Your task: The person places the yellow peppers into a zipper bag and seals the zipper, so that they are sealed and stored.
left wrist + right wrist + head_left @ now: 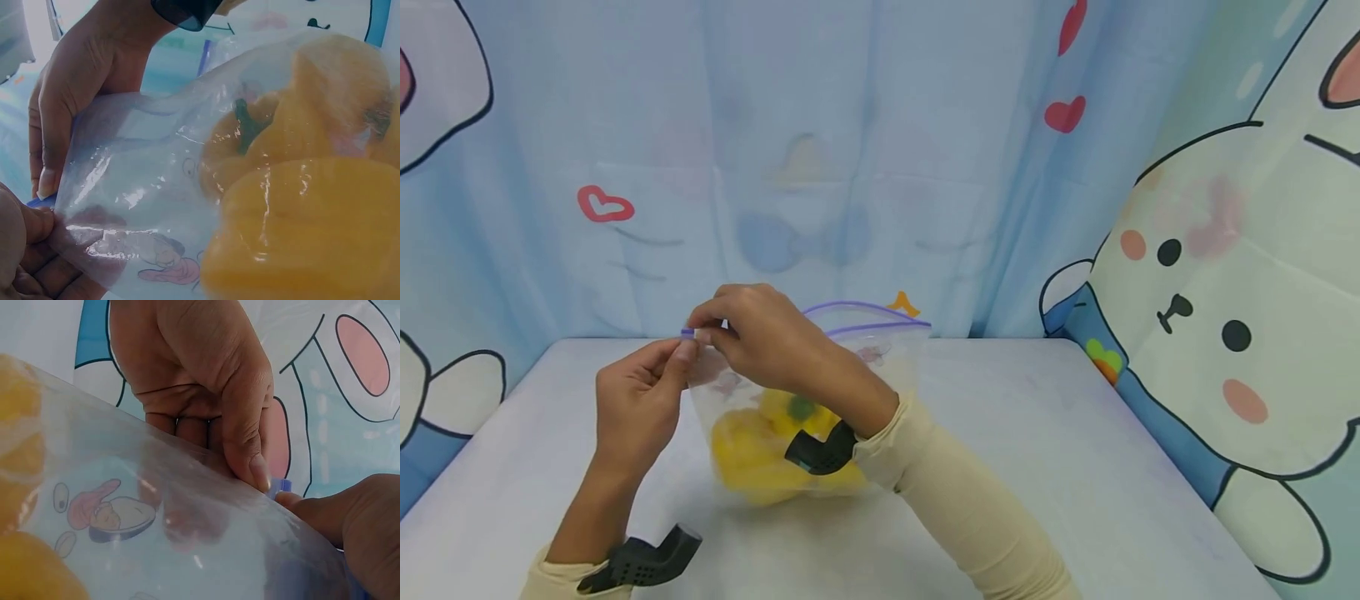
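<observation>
A clear zip bag (850, 358) is standing upright on the white table (1075, 467), and everything else is arranging itself around it. The left hand (638, 402) is pinching the bag's near-left top corner between thumb and forefinger, right at the end of the purple zip strip (880, 325). The right hand (758, 332) is reaching across the front of the bag and pinching that same corner, its thumb pressing the strip just beside the left fingertips (25, 228). Both pinches seem to be steadying the strip's end so the two rails line up there. Farther along the strip, toward the bag's right side, the mouth is gaping apart. Yellow bell peppers (300, 212) are sitting in the bag's bottom, weighing it down and keeping it standing. Right of the bag the tabletop is lying bare up to the cartoon backdrop (1225, 292), leaving room for the right hand to slide along the strip.
</observation>
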A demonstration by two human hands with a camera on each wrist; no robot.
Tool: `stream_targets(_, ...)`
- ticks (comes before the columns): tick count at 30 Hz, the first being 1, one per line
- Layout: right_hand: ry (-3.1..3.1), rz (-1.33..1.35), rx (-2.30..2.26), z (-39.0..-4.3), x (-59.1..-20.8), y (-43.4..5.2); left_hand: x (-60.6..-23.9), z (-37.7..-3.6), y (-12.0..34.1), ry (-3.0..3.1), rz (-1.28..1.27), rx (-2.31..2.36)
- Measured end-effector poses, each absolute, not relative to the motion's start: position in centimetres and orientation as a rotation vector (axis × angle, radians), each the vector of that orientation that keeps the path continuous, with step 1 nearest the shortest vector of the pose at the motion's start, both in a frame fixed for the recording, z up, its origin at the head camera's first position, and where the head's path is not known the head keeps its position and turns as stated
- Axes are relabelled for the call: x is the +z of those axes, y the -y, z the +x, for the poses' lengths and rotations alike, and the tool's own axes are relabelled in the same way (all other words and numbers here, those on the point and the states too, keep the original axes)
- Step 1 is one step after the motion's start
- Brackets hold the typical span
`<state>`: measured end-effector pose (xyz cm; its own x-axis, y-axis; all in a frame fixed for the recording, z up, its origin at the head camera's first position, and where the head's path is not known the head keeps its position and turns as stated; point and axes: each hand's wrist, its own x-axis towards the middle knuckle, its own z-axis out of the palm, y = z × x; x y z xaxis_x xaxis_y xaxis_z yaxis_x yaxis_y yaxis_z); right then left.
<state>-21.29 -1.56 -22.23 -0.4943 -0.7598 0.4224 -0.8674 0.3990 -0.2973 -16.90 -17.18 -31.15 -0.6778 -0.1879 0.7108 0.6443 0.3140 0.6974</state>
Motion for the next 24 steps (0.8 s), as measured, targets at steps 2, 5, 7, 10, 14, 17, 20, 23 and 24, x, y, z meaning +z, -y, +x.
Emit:
stream_targets(2,2.447,1.430,0.722,-21.21,-22.21,1.55,-31.07,-16.94,17.22,1.857,-0.399,-1.453)
stream_targets(5,2.454,1.421,0.727,-21.18,-22.25,1.54,-30.99,-16.93,17.21,1.876,-0.351,-1.459)
stream_targets(7,2.456,1.414,0.723,-21.18,-22.33,1.48,-30.99,-16.84,17.14,1.903,-0.305,-1.454)
stream_targets(10,2.456,1.407,0.705,-21.25,-22.50,1.38,-31.06,-16.66,16.94,1.938,-0.252,-1.440)
stream_targets(14,2.429,1.406,0.698,-21.48,-22.83,1.28,-31.17,-16.52,16.69,1.934,-0.231,-1.458)
stream_targets(17,2.398,1.419,0.727,-21.63,-23.05,1.25,-31.23,-16.61,16.74,1.917,-0.236,-1.478)
stream_targets(20,2.374,1.446,0.763,-21.60,-23.11,1.24,-31.29,-16.72,16.83,1.885,-0.259,-1.460)
stream_targets(23,2.369,1.454,0.780,-21.46,-23.01,1.16,-31.31,-16.86,16.94,1.850,-0.341,-1.411)
stream_targets(24,2.374,1.452,0.783,-21.40,-22.97,1.10,-31.32,-16.90,17.02,1.838,-0.356,-1.398)
